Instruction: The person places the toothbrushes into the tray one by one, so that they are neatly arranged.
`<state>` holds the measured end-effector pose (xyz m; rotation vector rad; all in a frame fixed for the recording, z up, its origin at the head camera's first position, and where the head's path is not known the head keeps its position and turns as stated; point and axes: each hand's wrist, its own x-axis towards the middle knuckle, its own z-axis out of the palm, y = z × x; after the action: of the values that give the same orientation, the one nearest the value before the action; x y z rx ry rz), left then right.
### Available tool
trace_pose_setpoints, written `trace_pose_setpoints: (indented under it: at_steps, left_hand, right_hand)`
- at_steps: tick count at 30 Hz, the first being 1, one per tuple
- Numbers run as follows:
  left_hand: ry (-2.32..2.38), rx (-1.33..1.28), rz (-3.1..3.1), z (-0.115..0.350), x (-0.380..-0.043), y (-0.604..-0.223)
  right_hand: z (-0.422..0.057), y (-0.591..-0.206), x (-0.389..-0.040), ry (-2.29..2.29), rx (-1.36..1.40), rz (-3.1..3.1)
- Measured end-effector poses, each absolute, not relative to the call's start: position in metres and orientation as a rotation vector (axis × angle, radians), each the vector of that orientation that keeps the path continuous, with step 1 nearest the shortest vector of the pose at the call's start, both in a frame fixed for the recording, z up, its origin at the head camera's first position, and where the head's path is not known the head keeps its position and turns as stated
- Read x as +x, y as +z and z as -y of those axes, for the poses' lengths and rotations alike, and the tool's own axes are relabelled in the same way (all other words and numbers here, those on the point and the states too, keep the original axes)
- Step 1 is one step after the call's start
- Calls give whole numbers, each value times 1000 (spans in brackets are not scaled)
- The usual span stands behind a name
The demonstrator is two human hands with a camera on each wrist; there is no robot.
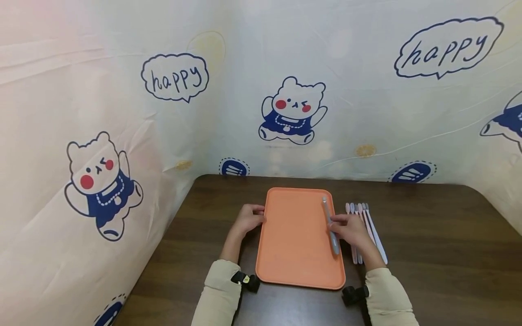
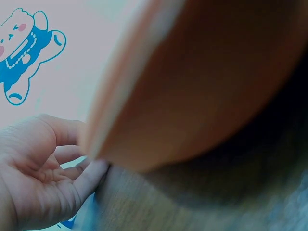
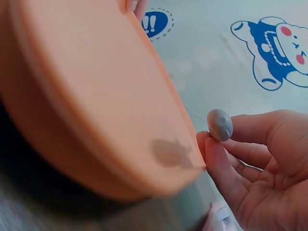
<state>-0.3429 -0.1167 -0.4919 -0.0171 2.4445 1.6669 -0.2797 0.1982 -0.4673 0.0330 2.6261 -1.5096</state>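
An orange tray (image 1: 296, 240) lies on the wooden table, its long sides running away from me. My left hand (image 1: 248, 219) grips the tray's left rim; in the left wrist view its fingertips (image 2: 94, 168) meet the tray edge. Over the tray's right side, my right hand (image 1: 351, 229) pinches a grey toothbrush (image 1: 335, 244) between thumb and fingers. The brush's thin neck points away from me and the thicker handle toward me. In the right wrist view the rounded handle end (image 3: 220, 125) stands above the tray, casting a shadow on it.
Several pink and pale blue toothbrushes (image 1: 376, 235) lie side by side right of the tray, partly behind my right hand. A printed cloth (image 1: 236, 90) with bear drawings hangs behind and left of the table (image 1: 440, 244). Black camera straps sit on both sleeves.
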Motion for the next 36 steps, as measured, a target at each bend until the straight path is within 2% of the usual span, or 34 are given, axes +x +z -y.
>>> trace_pose_setpoints:
  at_steps: [36]
  left_hand:
    - [1659, -12, -2482, 118, -342, -491]
  right_hand:
    - [-138, -469, -288, -1677, 51, -2458]
